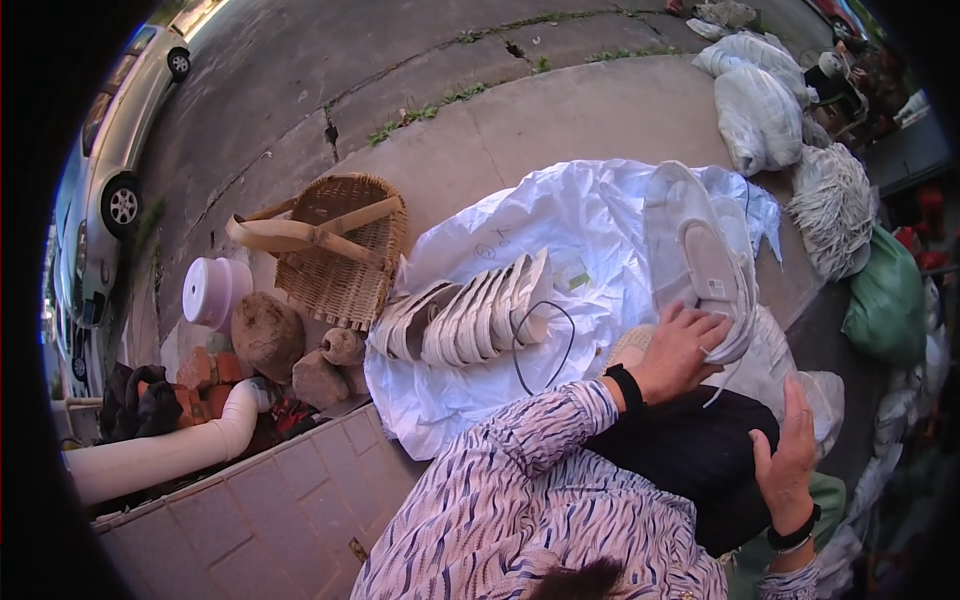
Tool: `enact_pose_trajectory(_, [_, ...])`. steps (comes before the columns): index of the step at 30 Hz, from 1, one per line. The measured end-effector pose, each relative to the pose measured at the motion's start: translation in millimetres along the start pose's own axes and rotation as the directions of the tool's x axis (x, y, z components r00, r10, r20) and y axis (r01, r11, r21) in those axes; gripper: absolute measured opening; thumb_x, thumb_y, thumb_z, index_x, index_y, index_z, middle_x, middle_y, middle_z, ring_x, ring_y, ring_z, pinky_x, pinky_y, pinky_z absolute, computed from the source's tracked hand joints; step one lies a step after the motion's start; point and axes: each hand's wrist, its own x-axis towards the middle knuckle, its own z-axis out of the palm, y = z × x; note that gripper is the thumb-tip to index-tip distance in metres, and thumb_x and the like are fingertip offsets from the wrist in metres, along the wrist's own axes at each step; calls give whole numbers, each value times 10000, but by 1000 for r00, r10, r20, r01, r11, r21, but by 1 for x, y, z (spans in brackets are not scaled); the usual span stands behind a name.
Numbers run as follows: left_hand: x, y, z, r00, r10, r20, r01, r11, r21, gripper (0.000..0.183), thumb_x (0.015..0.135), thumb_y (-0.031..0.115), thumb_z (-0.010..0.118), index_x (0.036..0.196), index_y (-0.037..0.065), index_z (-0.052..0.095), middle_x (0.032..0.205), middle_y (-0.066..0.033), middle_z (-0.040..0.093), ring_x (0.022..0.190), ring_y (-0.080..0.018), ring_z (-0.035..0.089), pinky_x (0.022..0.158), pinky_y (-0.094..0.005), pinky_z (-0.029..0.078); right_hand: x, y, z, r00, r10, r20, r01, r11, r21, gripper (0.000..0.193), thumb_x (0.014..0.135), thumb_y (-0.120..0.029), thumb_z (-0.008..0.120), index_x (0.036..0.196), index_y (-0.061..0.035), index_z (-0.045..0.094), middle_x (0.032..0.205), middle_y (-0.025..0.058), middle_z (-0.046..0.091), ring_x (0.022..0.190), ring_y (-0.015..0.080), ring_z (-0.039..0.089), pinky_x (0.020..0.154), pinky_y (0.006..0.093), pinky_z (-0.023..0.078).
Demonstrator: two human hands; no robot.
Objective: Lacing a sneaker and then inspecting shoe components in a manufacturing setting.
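Note:
My left hand (672,352), a black band on its wrist, grips the heel end of a pale shoe (712,262) with its fingers over the edge. A pinkish insole with a small label shows inside the shoe, and a pale lace hangs from the heel end. Translucent whitish material, perhaps a plastic bag, lies around its far end. Apart from the shoe, my right hand (788,450) is raised with fingers stretched and nothing in it. To the left, several beige shoe pieces (480,318) stand nested in a row on a white plastic sheet (590,225), beside a thin black cord (572,345).
A wicker basket (335,275) stands left of the sheet, near a lilac tub (215,292), stones (268,335) and a white pipe (165,460). White sacks (757,115), a bundle of pale strands (832,210) and a green bag (890,305) lie right. Parked cars (115,190) are far left.

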Motion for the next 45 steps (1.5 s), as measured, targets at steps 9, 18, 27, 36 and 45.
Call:
enact_pose_trajectory(9, [-48,-182,-9,992,-21,126,-83,642,762,426,756,127,502,1176,59,523,1138,-93,526,1096,-252,450,1031,-478,270,-51,8,42,933,102,345,-111,994,9,473,711,-61,636,1169,-27,525,1264,150,474,1224,336,394,1044,498,243])
enact_pose_trajectory(18, [-115,-230,1,823,-243,514,-327,538,777,172,775,178,524,787,119,685,870,-60,618,979,-227,508,1079,-470,213,-47,9,50,943,76,323,-81,997,0,448,722,-69,593,1164,-28,531,1269,145,471,1229,334,386,1049,507,222])
enact_pose_trajectory(27, [-84,-188,-28,974,-197,115,27,600,799,424,799,134,506,1215,58,493,1265,-141,452,1203,-302,390,1041,-583,183,-47,10,51,950,89,300,-100,995,22,436,724,-83,585,1155,-31,539,1272,141,475,1226,331,388,1048,512,212])
enact_pose_trajectory(36, [-117,-143,-104,701,-695,162,392,565,726,143,805,102,488,801,54,623,774,-148,658,739,-315,653,615,-446,489,-46,14,52,960,84,269,-95,995,31,435,720,-87,580,1149,-29,541,1263,140,479,1227,327,387,1048,511,212])
enact_pose_trajectory(45, [-205,-92,-73,336,-841,423,600,538,593,220,803,177,471,725,46,630,624,-149,634,607,-283,642,527,-422,477,-43,18,52,964,57,260,-73,996,52,428,715,-87,592,1137,-31,550,1258,136,485,1220,323,394,1041,505,219])
